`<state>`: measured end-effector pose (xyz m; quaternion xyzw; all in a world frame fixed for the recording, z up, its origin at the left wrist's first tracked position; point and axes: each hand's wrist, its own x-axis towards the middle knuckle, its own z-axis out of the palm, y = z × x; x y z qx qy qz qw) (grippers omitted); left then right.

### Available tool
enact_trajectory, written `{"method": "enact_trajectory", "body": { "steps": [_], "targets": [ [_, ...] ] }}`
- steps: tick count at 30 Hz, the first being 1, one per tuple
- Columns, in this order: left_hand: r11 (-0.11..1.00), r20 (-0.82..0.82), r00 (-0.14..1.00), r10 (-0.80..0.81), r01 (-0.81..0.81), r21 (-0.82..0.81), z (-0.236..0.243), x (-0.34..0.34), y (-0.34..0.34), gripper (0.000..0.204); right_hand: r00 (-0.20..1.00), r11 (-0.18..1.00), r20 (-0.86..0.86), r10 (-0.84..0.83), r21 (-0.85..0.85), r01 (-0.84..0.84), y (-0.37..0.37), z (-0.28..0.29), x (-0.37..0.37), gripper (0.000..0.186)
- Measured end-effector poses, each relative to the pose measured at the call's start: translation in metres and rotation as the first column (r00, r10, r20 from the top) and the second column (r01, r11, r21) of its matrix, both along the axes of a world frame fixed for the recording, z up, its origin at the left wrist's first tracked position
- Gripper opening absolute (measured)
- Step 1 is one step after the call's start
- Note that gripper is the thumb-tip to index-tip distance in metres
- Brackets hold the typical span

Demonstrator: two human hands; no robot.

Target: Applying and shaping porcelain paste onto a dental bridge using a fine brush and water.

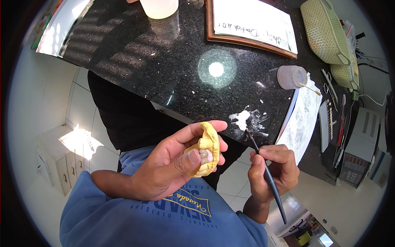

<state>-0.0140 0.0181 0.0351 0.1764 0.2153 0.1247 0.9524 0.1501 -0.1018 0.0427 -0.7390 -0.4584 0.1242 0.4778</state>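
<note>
My left hand (170, 160) is closed around a yellow dental cast (210, 142), its thumb pressing near a few grey-beige teeth (203, 156) with a pink patch beside them. In my right hand (276, 171) is a slim dark brush (271, 184), pinched between thumb and fingers like a pen. The brush's tip reaches a small heap of white paste or powder (240, 120) on the black speckled counter (181, 78). White smears spread around that heap. The cast is held above my lap, left of the brush.
Beyond the heap stands a small translucent jar (291, 77) with a cotton-tipped stick (309, 89) at its rim. White paper (302, 119) lies at the right, near a tooth shade guide (326, 125) and several slim tools. Farther back are a wood-framed board (251, 45), woven baskets (325, 31) and a cup (160, 8).
</note>
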Motion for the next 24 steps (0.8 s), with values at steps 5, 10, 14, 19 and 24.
{"method": "enact_trajectory", "body": {
  "steps": [5,10,14,19,24],
  "targets": [
    [1.000,0.015,1.000,-0.004,0.004,-0.007,-0.002,0.000,-0.001,0.068,1.000,1.000,-0.010,0.020,0.016,-0.020,0.003,-0.003,-0.002,0.013],
    [1.000,0.026,1.000,0.001,0.000,-0.027,-0.001,0.001,0.000,0.063,0.981,0.992,-0.193,0.031,0.128,-0.006,-0.001,-0.003,-0.009,0.021],
    [0.999,0.027,1.000,-0.014,0.015,-0.044,-0.001,0.001,-0.001,0.061,0.927,0.916,-0.298,0.228,0.388,-0.101,0.001,-0.004,-0.021,0.025],
    [1.000,0.037,0.999,0.001,0.000,-0.027,-0.003,0.000,-0.002,0.058,0.948,0.913,-0.186,0.260,0.366,-0.178,0.008,-0.002,-0.031,0.026],
    [0.999,0.056,0.998,0.003,-0.001,-0.033,-0.003,0.000,-0.002,0.058,0.966,0.934,-0.131,0.222,0.311,-0.173,0.009,0.000,-0.038,0.026]
  ]
}}
